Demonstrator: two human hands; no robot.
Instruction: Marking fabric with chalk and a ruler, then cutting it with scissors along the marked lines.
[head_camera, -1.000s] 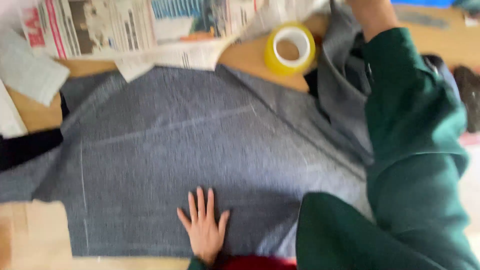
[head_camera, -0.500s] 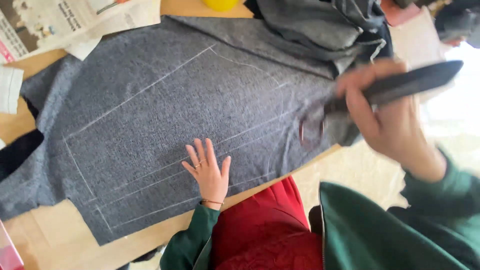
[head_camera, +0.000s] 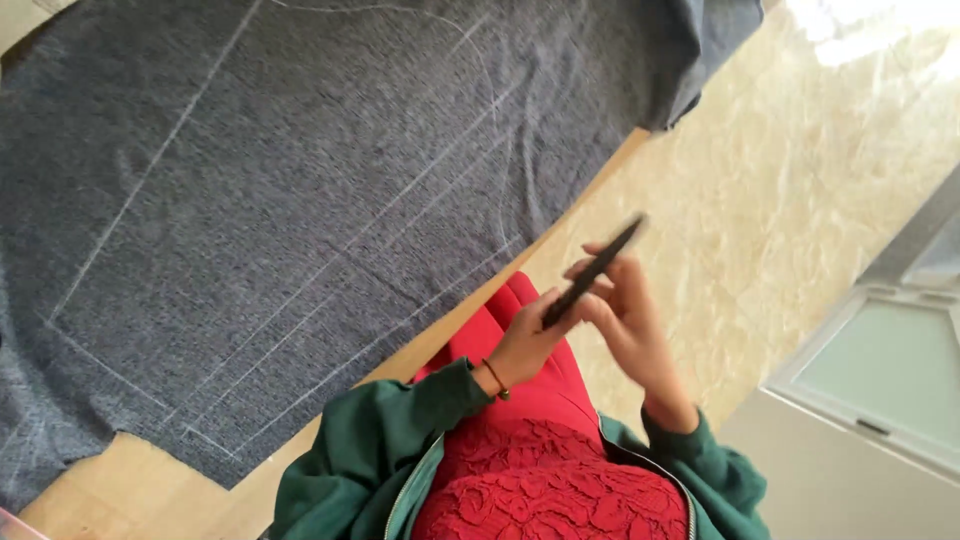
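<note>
Hands meet in front of the person's chest, off the edge of the table, with a dark slim tool between them. Left hand, wearing a thin bracelet at the wrist, has its fingers curled round the lower end of the dark slim tool, which is blurred; its exact kind cannot be told. From that grip the tool slants up toward 1 o'clock, its free tip clear of both hands. Right hand lies just at 3 o'clock of the left hand, fingers partly bent and touching the tool along its middle; whether they close firmly on it cannot be told because of blur. Both forearms are covered by green jacket sleeves, and a red lace garment shows between them at 6 o'clock.

Grey cloth fills the view from 9 to 12 o'clock, spread flat on a wooden table whose bare edge shows at 7 o'clock and runs diagonally past the hands. White chalk lines cross the cloth, some straight and parallel, one curved near 12 o'clock. The hands and the cloth are apart. Pale marbled floor lies at 2 o'clock, and a white framed panel at 4 o'clock.
</note>
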